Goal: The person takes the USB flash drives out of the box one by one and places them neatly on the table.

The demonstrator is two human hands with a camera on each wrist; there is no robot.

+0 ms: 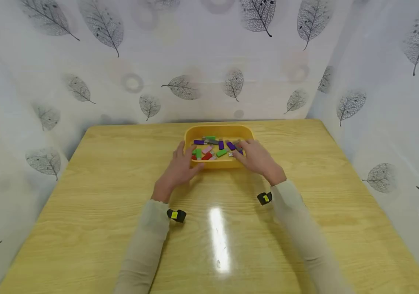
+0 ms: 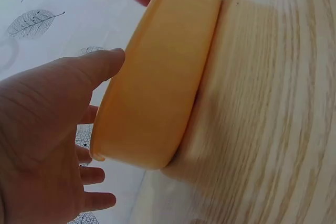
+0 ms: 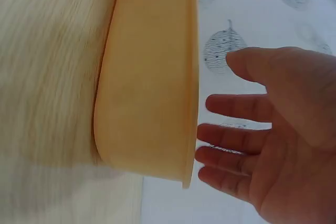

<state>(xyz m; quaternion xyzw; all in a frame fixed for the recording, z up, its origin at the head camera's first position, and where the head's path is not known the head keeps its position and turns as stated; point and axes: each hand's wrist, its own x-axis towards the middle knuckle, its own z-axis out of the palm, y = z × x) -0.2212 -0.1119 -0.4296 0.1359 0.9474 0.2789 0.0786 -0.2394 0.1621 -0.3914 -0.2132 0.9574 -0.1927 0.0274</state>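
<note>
A shallow yellow plastic bin [image 1: 218, 164] stands near the table's far edge with several USB sticks in it. Among them I make out a green USB stick [image 1: 222, 152], a red USB stick [image 1: 207, 156] and a purple USB stick [image 1: 221, 145]. At the bin's left front corner is my left hand [image 1: 180, 169], thumb by the front rim and fingers spread along the left side. My right hand [image 1: 259, 158] hovers over the right side, its fingers reaching above the rim. In the right wrist view its fingers are extended, with nothing seen between them.
The bin sits on a light wood-grain table [image 1: 121, 163]. Behind it and at both sides hangs a white curtain [image 1: 202, 49] printed with grey leaves. Black wrist bands with small yellow tags [image 1: 174, 215] are at both cuffs. A bright reflection lies on the table in front.
</note>
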